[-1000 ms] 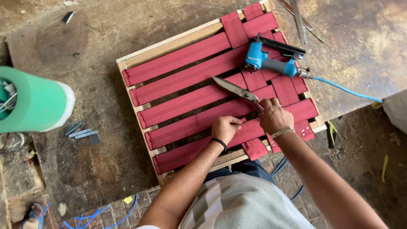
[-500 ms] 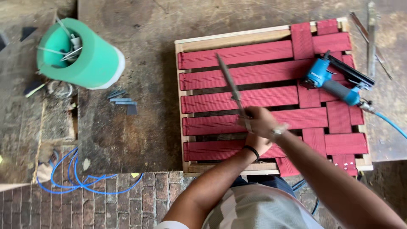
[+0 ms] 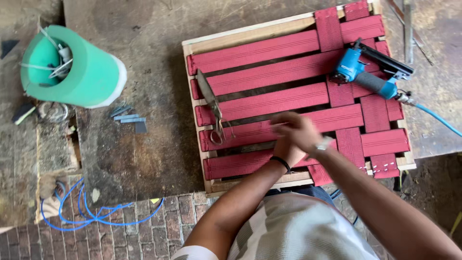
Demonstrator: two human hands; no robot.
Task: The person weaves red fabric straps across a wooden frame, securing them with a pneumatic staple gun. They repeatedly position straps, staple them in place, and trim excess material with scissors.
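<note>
A wooden frame (image 3: 240,38) lies on the floor, woven with red webbing straps (image 3: 269,77). Long metal scissors (image 3: 211,106) rest on the frame's left side, blades pointing away from me, with no hand on them. My right hand (image 3: 294,129) is blurred over the middle straps, fingers apart, holding nothing I can see. My left hand (image 3: 288,153), with a black wristband, sits just beneath it, mostly covered. A blue pneumatic staple gun (image 3: 358,72) lies on the straps at the upper right, untouched.
A light blue air hose (image 3: 438,120) runs off right from the staple gun. A green cylinder (image 3: 82,72) holding tools stands at the upper left, with grey staple strips (image 3: 127,117) beside it. Blue wire (image 3: 86,216) coils on the brick floor at lower left.
The scissors were held over the straps before; now they lie on the frame's left side, let go. Both hands have come together at the middle. The view shifted, so the frame sits further right.
</note>
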